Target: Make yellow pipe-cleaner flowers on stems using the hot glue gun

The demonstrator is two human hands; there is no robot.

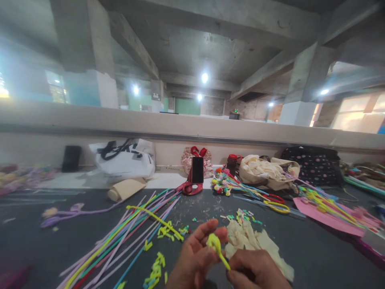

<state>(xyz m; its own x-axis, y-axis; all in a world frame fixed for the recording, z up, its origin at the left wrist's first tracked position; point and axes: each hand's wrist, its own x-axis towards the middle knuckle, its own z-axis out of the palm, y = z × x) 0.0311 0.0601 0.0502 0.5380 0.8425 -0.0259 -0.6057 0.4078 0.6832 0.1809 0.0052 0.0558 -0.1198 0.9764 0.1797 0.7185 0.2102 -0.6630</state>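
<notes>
A yellow pipe cleaner [223, 260] with a looped, bunched head runs between my two hands. My left hand [197, 257] pinches it near the bunched head, its other fingers raised and curled behind. Close by on the right, my right hand [257, 268] closes on the lower end of the stem; a small dark tip shows above its fingers, too little to name. Crumpled cream cloth or paper [272, 249] lies behind my right hand. Left of my hands are short yellow cut pieces [157, 267] and a long bundle of coloured pipe cleaners [116, 239], with one bent yellow strand [159, 218] across it.
A phone [197, 169] leans upright on a red stand. Behind it are a patterned pouch [186, 158], a white bag [129, 158], a red-lidded jar [232, 162] and a cream cloth bag [258, 170]. Scissors [275, 199] and pink sheet [319, 216] lie right; a paper roll [126, 190] lies left.
</notes>
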